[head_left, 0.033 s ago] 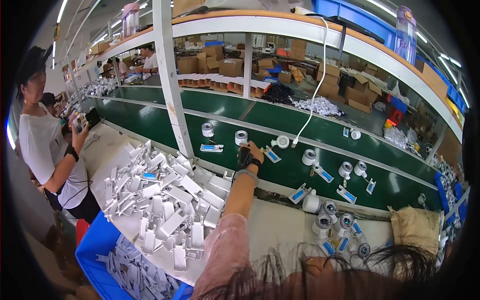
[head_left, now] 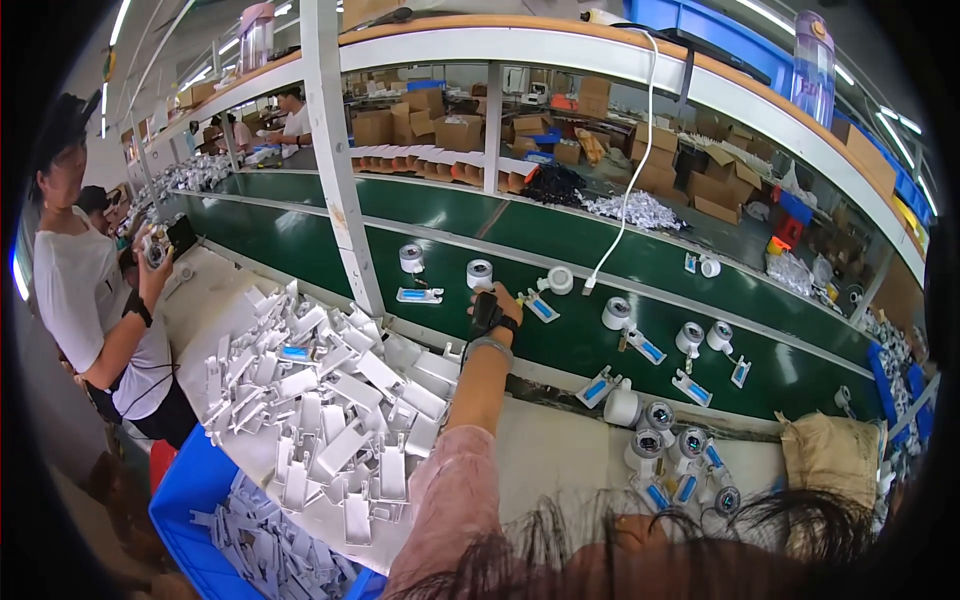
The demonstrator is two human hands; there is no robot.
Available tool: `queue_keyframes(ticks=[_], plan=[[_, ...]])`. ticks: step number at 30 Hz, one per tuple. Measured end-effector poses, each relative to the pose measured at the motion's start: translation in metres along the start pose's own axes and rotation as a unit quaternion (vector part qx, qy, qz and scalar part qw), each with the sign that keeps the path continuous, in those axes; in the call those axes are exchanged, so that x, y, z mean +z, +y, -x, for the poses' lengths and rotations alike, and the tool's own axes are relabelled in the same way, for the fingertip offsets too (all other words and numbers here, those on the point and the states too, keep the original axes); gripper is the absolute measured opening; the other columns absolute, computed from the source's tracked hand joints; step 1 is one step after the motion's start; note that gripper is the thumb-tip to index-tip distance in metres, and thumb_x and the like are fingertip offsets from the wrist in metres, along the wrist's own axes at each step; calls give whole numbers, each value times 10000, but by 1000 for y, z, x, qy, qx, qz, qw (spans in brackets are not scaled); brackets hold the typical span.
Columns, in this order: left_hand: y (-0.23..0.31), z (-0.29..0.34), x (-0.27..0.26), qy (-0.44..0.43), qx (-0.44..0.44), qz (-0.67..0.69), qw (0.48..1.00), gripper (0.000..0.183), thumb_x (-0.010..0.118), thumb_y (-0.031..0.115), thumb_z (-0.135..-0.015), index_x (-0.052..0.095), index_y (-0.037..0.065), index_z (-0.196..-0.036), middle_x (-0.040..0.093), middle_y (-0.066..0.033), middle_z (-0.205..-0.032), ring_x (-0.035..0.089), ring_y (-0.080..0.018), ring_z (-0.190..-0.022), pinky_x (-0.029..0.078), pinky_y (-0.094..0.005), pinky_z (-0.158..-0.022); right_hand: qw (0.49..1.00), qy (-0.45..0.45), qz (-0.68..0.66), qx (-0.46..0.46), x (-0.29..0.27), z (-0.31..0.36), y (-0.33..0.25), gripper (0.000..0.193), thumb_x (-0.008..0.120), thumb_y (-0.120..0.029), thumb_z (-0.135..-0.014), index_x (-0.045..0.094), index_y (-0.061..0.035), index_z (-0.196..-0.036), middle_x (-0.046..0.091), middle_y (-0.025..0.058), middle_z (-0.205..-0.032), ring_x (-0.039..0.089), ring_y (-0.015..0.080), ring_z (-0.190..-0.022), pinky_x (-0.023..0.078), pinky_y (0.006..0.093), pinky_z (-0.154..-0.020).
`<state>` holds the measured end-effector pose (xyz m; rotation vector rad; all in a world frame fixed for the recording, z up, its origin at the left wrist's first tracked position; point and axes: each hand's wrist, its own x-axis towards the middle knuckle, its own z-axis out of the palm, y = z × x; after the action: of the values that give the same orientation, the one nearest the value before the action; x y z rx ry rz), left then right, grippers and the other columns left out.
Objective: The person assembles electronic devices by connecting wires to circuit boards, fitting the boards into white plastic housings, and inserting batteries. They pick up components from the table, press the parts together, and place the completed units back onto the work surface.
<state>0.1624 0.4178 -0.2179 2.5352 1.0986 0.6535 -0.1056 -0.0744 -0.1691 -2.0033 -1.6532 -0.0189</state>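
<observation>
My left hand (head_left: 496, 312), with a pink sleeve and black wrist device, reaches over the green conveyor belt (head_left: 590, 365). Its fingers curl downward; what lies under them is hidden. Just beyond stands a round white housing (head_left: 479, 273). A blue-faced white piece (head_left: 542, 307) rests to the hand's right, beside another round housing (head_left: 559, 281). Low in the picture, behind loose hair, a patch that appears to be my right hand (head_left: 640, 536) shows; its fingers cannot be made out. Near it sit several round housings with dark glassy tops (head_left: 648, 443).
White plastic covers (head_left: 345, 390) are heaped on the bench at left, above a blue bin (head_left: 190, 520) of similar parts. A white post (head_left: 340, 160) rises beside the belt. A white cable (head_left: 637, 165) hangs down. A cloth sack (head_left: 830, 455) stands right; another person (head_left: 95, 290) is left.
The whole picture has shifted a few pixels leftward. My left hand keeps its place beside the round housing.
</observation>
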Motion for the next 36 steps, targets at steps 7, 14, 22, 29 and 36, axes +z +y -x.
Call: queue_keyframes(ticks=[7, 14, 22, 29, 36], plan=[[30, -2, -2, 11, -5, 0, 1000, 228, 506, 225, -920, 624, 107, -1076, 666, -115, -979, 635, -301, -945, 476, -493, -808, 999, 26, 11, 15, 4, 3, 5, 452, 631, -25, -766, 515, 22, -1201, 520, 244, -1143, 486, 448, -1068, 394, 523, -930], [-68, -57, -61, 10, 81, -242, 967, 239, 571, 229, -857, 691, 61, -978, 689, -138, -920, 680, -312, -877, 547, -399, -753, 1000, 21, 5, 16, 3, 2, 2, 448, 667, -64, -770, 528, 5, -1191, 521, 222, -1165, 500, 434, -1072, 405, 521, -924], [-157, -89, -54, -15, 19, -67, 997, 412, 647, 355, -730, 631, 52, -1008, 614, -220, -1110, 545, -406, -1111, 407, -488, -960, 998, 44, -14, 43, -2, -10, -3, 377, 686, -88, -765, 562, -11, -1113, 526, 191, -1121, 509, 402, -1058, 413, 502, -915], [-130, -81, -53, -12, 122, 77, 989, 260, 621, 176, -735, 643, 19, -940, 672, -226, -916, 638, -392, -910, 505, -446, -834, 997, 29, -27, 63, -4, -14, 0, 322, 674, -86, -767, 582, -13, -1067, 537, 171, -1109, 513, 393, -1068, 410, 496, -918], [-37, -4, -161, -180, 123, 413, 884, 149, 590, 54, -840, 626, -17, -966, 630, -40, -834, 557, -95, -720, 443, -243, -637, 996, 64, -40, 48, 2, -2, 2, 337, 656, -91, -756, 578, -13, -1075, 543, 165, -1116, 515, 381, -1097, 410, 495, -928]])
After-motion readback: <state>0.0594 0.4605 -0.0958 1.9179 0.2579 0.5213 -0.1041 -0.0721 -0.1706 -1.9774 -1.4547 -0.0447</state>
